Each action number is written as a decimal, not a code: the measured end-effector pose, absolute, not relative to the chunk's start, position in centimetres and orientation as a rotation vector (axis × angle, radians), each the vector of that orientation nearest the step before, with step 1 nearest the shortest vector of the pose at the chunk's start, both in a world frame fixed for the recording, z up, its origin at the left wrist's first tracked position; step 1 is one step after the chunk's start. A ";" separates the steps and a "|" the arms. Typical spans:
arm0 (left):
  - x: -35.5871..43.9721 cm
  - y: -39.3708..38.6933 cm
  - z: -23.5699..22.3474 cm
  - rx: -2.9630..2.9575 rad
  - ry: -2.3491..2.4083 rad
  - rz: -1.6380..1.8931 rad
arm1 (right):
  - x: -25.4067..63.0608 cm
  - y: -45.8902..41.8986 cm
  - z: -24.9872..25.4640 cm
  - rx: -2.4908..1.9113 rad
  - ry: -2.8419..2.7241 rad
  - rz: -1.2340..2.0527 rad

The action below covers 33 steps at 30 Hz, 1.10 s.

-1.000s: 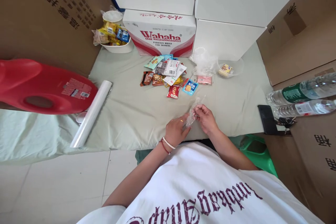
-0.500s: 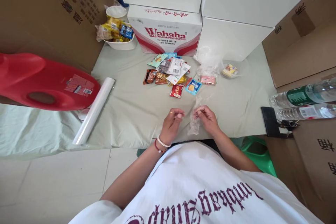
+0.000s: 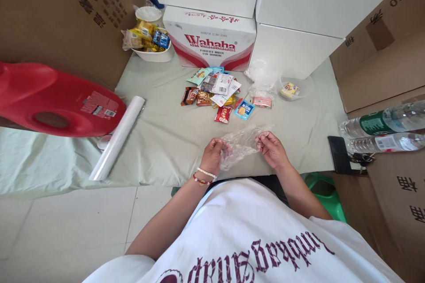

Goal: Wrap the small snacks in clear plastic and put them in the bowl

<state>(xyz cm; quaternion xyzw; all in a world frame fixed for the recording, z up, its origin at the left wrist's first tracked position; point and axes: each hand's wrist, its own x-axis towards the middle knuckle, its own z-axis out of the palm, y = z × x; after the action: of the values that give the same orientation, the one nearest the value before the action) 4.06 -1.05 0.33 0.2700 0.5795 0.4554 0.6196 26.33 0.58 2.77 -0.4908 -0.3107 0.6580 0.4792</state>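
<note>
A crumpled clear plastic bag (image 3: pixel 241 145) stretches between my two hands above the cloth near the table's front edge. My left hand (image 3: pixel 212 154), with bracelets at the wrist, pinches one side of it. The opposite side is gripped by the fingertips of my right hand (image 3: pixel 270 148). Just beyond the bag lie a red snack packet (image 3: pixel 223 114), a blue snack packet (image 3: pixel 245 109) and a pink packet (image 3: pixel 262 101). Behind them is a heap of small snack packets (image 3: pixel 215 86).
A white roll (image 3: pixel 117 139) and a red jug (image 3: pixel 63 101) lie to the left. At the back stand a Wahaba-type water carton (image 3: pixel 212 44) and a snack-filled white tub (image 3: pixel 154 55). More clear bags (image 3: pixel 264 75), a clear container (image 3: pixel 303 88), plastic bottles (image 3: pixel 385 143) and a phone (image 3: pixel 339 154) are rightward.
My left hand, apart from the bag before, has taken hold of it. The bag, bunched in my right hand earlier, is now spread out between both hands.
</note>
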 end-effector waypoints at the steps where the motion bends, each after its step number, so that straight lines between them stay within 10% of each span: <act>1: 3.7 -0.9 0.2 0.612 1.381 1.068 | 26.5 0.6 2.7 -1.202 -0.732 1.636; 14: -2.0 -1.5 -1.8 1.596 2.264 1.173 | 27.6 0.9 -0.7 -1.630 -1.120 1.524; 20: -1.0 -2.8 -2.7 2.586 1.438 0.754 | 27.1 1.3 -1.1 -1.696 -1.240 1.492; 33: -3.8 -0.8 -2.5 2.373 1.435 0.271 | 30.9 1.0 0.3 -1.870 -1.570 0.707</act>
<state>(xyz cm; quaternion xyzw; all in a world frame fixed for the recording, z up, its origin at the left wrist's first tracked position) -3.77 -0.80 -2.49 0.8381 0.5071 0.0958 0.1767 30.89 1.02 0.31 -0.7029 -0.5900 0.2656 0.2955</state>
